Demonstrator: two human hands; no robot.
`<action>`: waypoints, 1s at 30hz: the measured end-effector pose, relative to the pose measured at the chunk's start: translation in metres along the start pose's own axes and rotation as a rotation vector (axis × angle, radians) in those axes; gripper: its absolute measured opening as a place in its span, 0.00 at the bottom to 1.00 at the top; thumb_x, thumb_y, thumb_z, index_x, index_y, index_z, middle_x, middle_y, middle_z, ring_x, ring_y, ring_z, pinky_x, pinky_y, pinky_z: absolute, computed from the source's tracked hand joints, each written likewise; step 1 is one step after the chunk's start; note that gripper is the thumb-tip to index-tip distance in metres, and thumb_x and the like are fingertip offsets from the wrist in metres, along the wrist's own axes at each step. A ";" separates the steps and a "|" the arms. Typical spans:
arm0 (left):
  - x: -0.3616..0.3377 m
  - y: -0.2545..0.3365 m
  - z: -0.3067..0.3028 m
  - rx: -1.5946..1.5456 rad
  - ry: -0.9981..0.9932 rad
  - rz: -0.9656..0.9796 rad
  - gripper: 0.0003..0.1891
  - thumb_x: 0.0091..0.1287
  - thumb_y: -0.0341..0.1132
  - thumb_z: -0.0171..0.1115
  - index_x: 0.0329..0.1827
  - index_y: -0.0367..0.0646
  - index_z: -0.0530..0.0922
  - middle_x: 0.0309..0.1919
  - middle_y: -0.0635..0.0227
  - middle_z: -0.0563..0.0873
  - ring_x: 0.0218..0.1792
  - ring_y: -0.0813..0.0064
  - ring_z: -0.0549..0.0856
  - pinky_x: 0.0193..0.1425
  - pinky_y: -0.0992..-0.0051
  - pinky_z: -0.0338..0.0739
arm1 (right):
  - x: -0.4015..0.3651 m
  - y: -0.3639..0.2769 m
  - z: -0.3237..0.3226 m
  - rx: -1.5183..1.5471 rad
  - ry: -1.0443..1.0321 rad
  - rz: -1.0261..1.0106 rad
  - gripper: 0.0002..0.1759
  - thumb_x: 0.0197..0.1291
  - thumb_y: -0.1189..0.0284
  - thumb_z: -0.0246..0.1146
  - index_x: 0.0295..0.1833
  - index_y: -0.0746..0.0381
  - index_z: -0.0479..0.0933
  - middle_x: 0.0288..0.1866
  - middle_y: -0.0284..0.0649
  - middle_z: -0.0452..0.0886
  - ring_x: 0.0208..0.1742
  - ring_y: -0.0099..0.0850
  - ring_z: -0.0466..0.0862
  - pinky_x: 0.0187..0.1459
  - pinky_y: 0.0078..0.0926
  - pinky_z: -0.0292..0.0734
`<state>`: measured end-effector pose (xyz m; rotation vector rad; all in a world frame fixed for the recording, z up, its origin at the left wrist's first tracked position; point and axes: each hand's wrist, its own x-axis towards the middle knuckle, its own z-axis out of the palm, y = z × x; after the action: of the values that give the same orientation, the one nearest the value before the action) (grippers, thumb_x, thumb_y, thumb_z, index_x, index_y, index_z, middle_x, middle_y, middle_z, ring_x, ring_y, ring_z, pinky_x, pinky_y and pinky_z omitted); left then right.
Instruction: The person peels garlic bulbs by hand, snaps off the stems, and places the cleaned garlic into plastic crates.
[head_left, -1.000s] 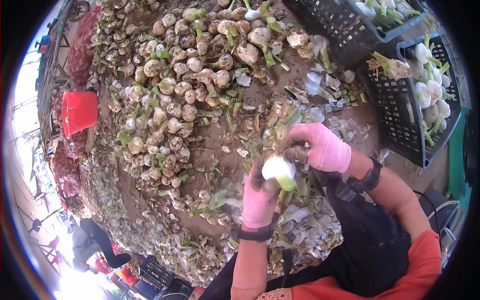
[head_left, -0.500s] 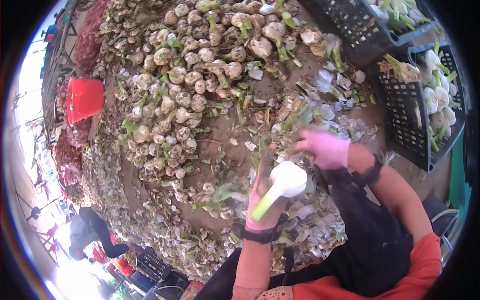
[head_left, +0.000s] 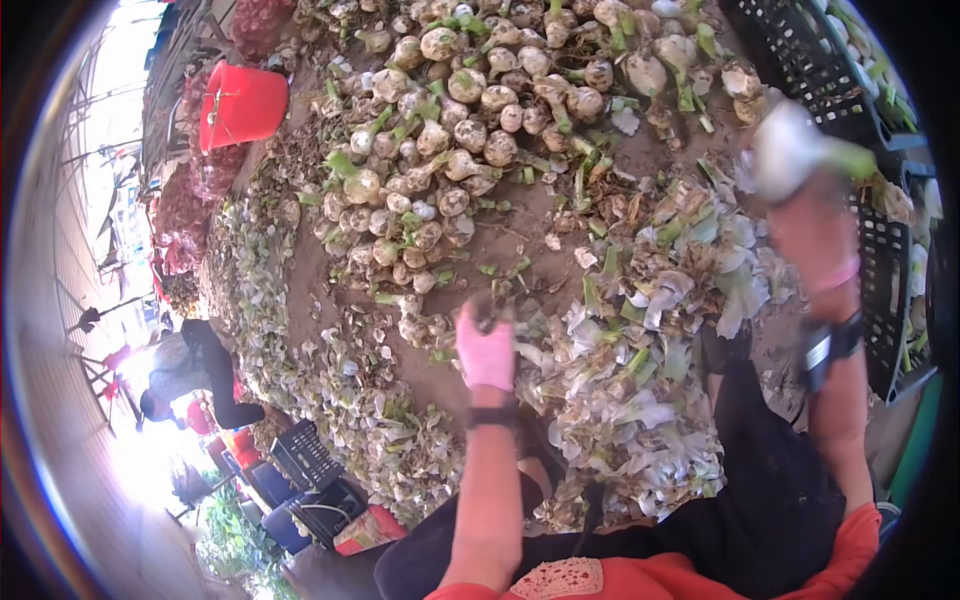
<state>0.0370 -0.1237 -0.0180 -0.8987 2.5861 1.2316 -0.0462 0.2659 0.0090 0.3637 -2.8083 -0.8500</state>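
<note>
Right hand (head_left: 815,235), pretty blurry, wrapped round a white onion (head_left: 790,148) up by the crate (head_left: 885,275). Left hand (head_left: 487,348) low over the peelings (head_left: 640,400), can't tell its grip.

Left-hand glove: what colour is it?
Pink, soiled dark at the tips; the left hand wearing it shows clearly in the head view.

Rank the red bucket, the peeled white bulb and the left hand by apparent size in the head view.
Largest: red bucket, though farthest away.
Next: left hand and peeled white bulb in the right hand look alike; the bulb is motion-blurred, so unranked.
</note>
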 end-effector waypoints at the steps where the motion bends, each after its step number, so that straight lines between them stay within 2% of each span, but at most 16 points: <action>1: 0.009 -0.017 -0.014 0.303 0.058 0.019 0.24 0.55 0.27 0.66 0.58 0.45 0.76 0.52 0.59 0.79 0.53 0.61 0.79 0.60 0.66 0.73 | 0.018 0.024 -0.011 -0.587 0.026 0.170 0.30 0.62 0.65 0.58 0.71 0.47 0.62 0.45 0.36 0.80 0.34 0.27 0.79 0.33 0.27 0.79; 2: 0.017 -0.038 -0.021 0.303 0.058 0.018 0.24 0.55 0.27 0.66 0.58 0.45 0.76 0.52 0.59 0.79 0.53 0.61 0.79 0.60 0.66 0.73 | 0.034 0.067 0.001 -0.695 0.235 0.116 0.31 0.62 0.65 0.59 0.71 0.54 0.62 0.45 0.37 0.80 0.37 0.26 0.79 0.34 0.28 0.79; 3: 0.025 -0.059 -0.025 0.569 0.033 0.052 0.25 0.55 0.28 0.65 0.59 0.47 0.76 0.55 0.58 0.77 0.55 0.59 0.77 0.61 0.65 0.73 | 0.030 0.114 0.046 -0.816 0.327 0.011 0.38 0.61 0.80 0.56 0.76 0.60 0.51 0.79 0.33 0.50 0.54 0.15 0.75 0.36 0.11 0.74; 6: 0.039 -0.081 -0.023 0.912 -0.078 0.085 0.27 0.54 0.29 0.63 0.60 0.50 0.75 0.59 0.58 0.74 0.59 0.56 0.74 0.62 0.63 0.72 | 0.032 0.080 -0.015 -1.196 0.080 0.018 0.38 0.61 0.77 0.57 0.75 0.62 0.52 0.75 0.35 0.59 0.52 0.17 0.75 0.37 0.11 0.74; 10: 0.052 -0.064 -0.015 1.073 -0.246 0.027 0.27 0.52 0.33 0.65 0.60 0.51 0.75 0.60 0.57 0.73 0.59 0.56 0.74 0.61 0.63 0.73 | 0.011 -0.015 -0.014 -3.394 0.194 -0.577 0.28 0.63 0.71 0.58 0.67 0.69 0.64 0.47 0.36 0.81 0.43 0.27 0.81 0.40 0.22 0.80; 13: 0.055 -0.040 -0.013 1.041 -0.267 0.005 0.28 0.52 0.38 0.71 0.58 0.48 0.76 0.56 0.56 0.76 0.55 0.56 0.77 0.57 0.63 0.75 | 0.004 -0.044 -0.038 -3.500 0.935 -0.255 0.23 0.62 0.72 0.60 0.62 0.68 0.70 0.45 0.38 0.83 0.44 0.28 0.82 0.44 0.25 0.80; 14: 0.057 -0.039 -0.008 0.671 -0.248 0.003 0.28 0.51 0.38 0.73 0.56 0.44 0.75 0.53 0.58 0.77 0.52 0.59 0.79 0.55 0.65 0.76 | 0.003 -0.050 -0.045 -3.521 1.301 -0.172 0.22 0.61 0.71 0.61 0.60 0.68 0.72 0.43 0.39 0.83 0.43 0.27 0.83 0.44 0.27 0.80; 15: 0.058 -0.038 -0.003 0.301 -0.230 -0.003 0.28 0.51 0.37 0.75 0.54 0.40 0.75 0.49 0.59 0.79 0.48 0.62 0.81 0.53 0.68 0.77 | 0.002 -0.063 -0.044 -3.620 1.419 0.132 0.18 0.59 0.70 0.64 0.54 0.67 0.77 0.42 0.40 0.84 0.41 0.26 0.83 0.45 0.27 0.79; 16: 0.047 -0.017 0.001 0.297 -0.242 0.001 0.28 0.51 0.37 0.75 0.54 0.40 0.75 0.49 0.59 0.79 0.48 0.62 0.81 0.53 0.68 0.77 | 0.001 -0.067 -0.051 -3.517 1.645 0.324 0.16 0.60 0.69 0.63 0.51 0.67 0.79 0.41 0.42 0.85 0.43 0.27 0.84 0.47 0.27 0.78; 17: 0.025 0.022 0.006 -0.067 -0.268 0.005 0.26 0.51 0.33 0.75 0.52 0.37 0.74 0.45 0.63 0.81 0.46 0.69 0.81 0.52 0.72 0.77 | 0.000 -0.076 -0.052 -3.651 1.495 0.676 0.17 0.61 0.67 0.63 0.51 0.66 0.79 0.41 0.43 0.85 0.44 0.28 0.83 0.49 0.28 0.77; 19: 0.005 0.044 0.022 -0.640 -0.370 -0.063 0.29 0.51 0.30 0.77 0.55 0.36 0.70 0.46 0.65 0.81 0.49 0.73 0.81 0.54 0.72 0.78 | -0.006 -0.090 -0.051 -3.537 1.591 0.640 0.21 0.62 0.63 0.63 0.53 0.67 0.77 0.43 0.44 0.84 0.45 0.28 0.82 0.50 0.29 0.76; 20: -0.006 0.048 0.033 -0.803 -0.405 -0.061 0.32 0.51 0.30 0.77 0.57 0.37 0.69 0.48 0.64 0.80 0.50 0.71 0.81 0.55 0.72 0.78 | -0.008 -0.096 -0.049 -3.551 1.595 0.606 0.21 0.62 0.63 0.63 0.53 0.67 0.77 0.43 0.44 0.84 0.45 0.28 0.82 0.50 0.29 0.76; 22: -0.031 0.072 0.047 -1.024 -0.470 -0.078 0.36 0.50 0.29 0.77 0.61 0.39 0.66 0.53 0.63 0.77 0.54 0.69 0.79 0.56 0.71 0.78 | -0.008 -0.100 -0.049 -3.743 1.062 0.176 0.25 0.61 0.60 0.64 0.56 0.68 0.76 0.44 0.42 0.83 0.43 0.25 0.80 0.48 0.27 0.76; 25: -0.055 0.089 0.070 -0.951 -0.460 -0.055 0.37 0.50 0.26 0.76 0.63 0.37 0.65 0.51 0.64 0.77 0.51 0.72 0.79 0.58 0.72 0.74 | -0.003 -0.074 -0.057 -3.565 1.236 -0.264 0.22 0.63 0.63 0.62 0.57 0.68 0.75 0.45 0.35 0.82 0.45 0.21 0.78 0.48 0.24 0.74; 29: -0.073 0.090 0.088 -0.646 -0.350 0.172 0.30 0.50 0.23 0.74 0.57 0.36 0.72 0.52 0.66 0.76 0.52 0.73 0.78 0.58 0.72 0.74 | -0.011 -0.086 -0.042 -3.641 1.003 -0.415 0.23 0.61 0.59 0.65 0.53 0.67 0.76 0.40 0.37 0.82 0.43 0.20 0.78 0.45 0.24 0.75; 30: -0.075 0.090 0.092 -0.486 -0.264 0.306 0.27 0.49 0.23 0.75 0.54 0.39 0.76 0.53 0.66 0.77 0.53 0.71 0.78 0.57 0.71 0.74 | -0.012 -0.090 -0.048 -3.519 0.743 -0.480 0.21 0.61 0.61 0.66 0.50 0.66 0.78 0.39 0.38 0.83 0.43 0.20 0.79 0.44 0.24 0.76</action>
<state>0.0354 0.0231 0.0086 -0.3606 2.3066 1.9660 -0.0064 0.1719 -0.0038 -0.2321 -1.9919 3.0318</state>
